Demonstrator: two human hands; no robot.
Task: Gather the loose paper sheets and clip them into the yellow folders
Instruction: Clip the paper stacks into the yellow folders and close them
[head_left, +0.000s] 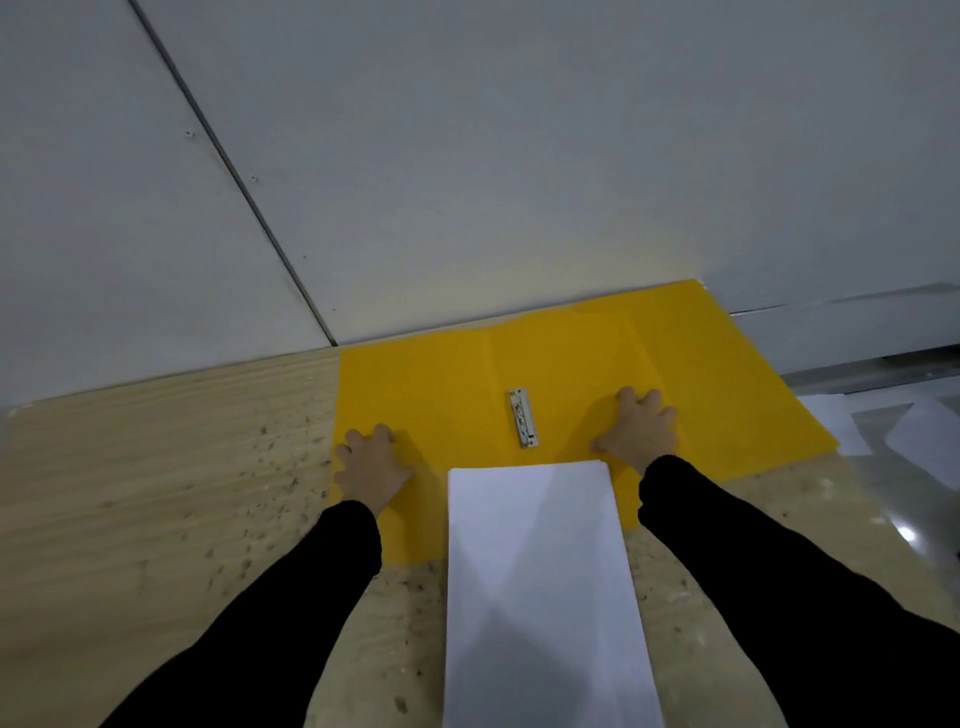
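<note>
Yellow folder open on bench, paper stack across its near edge.
Left hand and right hand press covers, fingers spread; on release covers may spring shut over clip.

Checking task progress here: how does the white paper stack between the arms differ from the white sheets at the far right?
The paper stack is squared into one neat pile; the loose sheets lie scattered at different angles. The paper stack's far end overlaps the yellow folder; the loose sheets lie off it, to its right. Both are white, flat, and not under the metal clip.
</note>
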